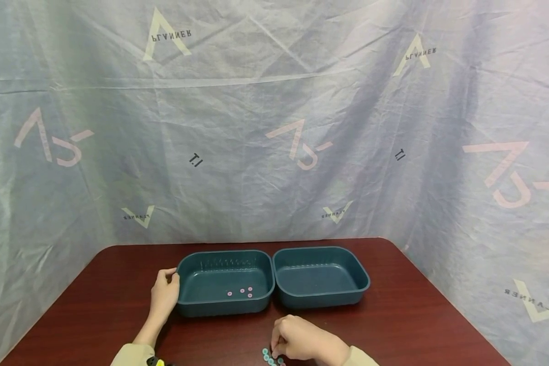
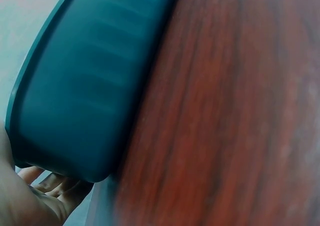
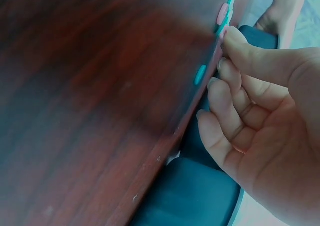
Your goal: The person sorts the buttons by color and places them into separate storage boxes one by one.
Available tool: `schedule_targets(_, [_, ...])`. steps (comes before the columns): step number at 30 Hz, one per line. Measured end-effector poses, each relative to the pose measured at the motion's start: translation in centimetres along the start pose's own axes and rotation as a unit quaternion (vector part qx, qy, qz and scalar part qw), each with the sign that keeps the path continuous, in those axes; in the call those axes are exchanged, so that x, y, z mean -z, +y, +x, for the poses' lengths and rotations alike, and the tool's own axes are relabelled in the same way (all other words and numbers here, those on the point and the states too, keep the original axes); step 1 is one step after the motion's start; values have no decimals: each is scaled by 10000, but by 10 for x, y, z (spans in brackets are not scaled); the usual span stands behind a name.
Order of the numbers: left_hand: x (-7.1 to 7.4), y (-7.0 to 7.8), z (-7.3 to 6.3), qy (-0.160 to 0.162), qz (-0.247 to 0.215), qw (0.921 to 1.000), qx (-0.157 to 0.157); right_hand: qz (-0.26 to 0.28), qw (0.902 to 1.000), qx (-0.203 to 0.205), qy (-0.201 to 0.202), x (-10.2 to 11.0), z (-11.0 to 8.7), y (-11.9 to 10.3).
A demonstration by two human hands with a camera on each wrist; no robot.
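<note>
On the grey sheet (image 1: pixel 242 137) hanging beyond your fingers (image 1: pixel 276 333), you can read "PLANNER" (image 1: pixel 171 35), repeated in dark letters, several flipped or reversed. Black "T.I" (image 1: pixel 195 160) stands tilted on it twice, higher than your fingers; large pink marks (image 1: pixel 297 140) there resemble a turned "75", but you cannot be sure.

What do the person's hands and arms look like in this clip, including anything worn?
The left hand and right hand are both bare, with no gloves to be seen. The left sleeve and right sleeve are plain pale cream and stop short of the wrists. A black-and-yellow item shows beside the left cuff, too cropped to identify.
</note>
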State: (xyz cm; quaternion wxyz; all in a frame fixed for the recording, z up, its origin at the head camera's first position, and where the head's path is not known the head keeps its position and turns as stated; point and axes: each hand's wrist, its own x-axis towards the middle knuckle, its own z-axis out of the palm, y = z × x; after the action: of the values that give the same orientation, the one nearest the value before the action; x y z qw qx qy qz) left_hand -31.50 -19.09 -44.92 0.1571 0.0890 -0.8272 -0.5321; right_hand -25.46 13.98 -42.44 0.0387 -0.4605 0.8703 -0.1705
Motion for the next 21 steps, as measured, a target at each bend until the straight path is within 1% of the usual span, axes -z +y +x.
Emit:
schedule_targets(7, [0,1,0,16,-31,10000,10,64,9999,101,111,2,-2,-1])
schedule_targets(15, [0,-1,1,19,-29,10000,14,153,9994,5,296,2,-5,1])
schedule_targets(21, [0,0,0,-7,-62,10000,16,405,9983,-129,398,5,-6,1])
